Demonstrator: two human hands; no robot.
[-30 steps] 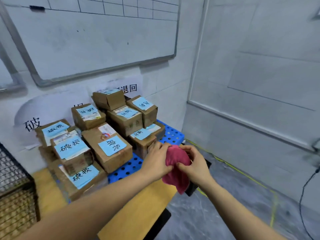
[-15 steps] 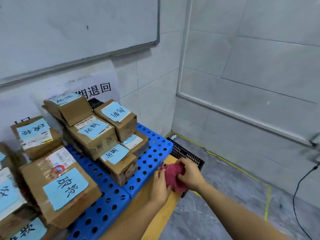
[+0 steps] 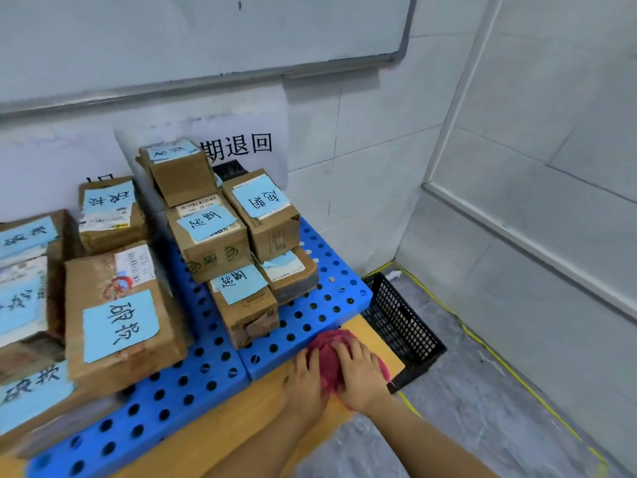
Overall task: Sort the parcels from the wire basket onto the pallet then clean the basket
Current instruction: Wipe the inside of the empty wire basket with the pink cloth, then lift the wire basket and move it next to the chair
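Fingers (image 3: 346,351) seemingly press red cloth (image 3: 325,341) at pallet (image 3: 312,334) edge; crate (image 3: 403,329) near.

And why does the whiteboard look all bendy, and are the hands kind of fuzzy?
In the head view the wide-angle lens tilts and slightly bows the whiteboard; the left hand, the right hand and the red cloth look slightly smeared, likely from motion; the left-edge parcels are blurrier than the middle parcels; the light is soft, without glare.
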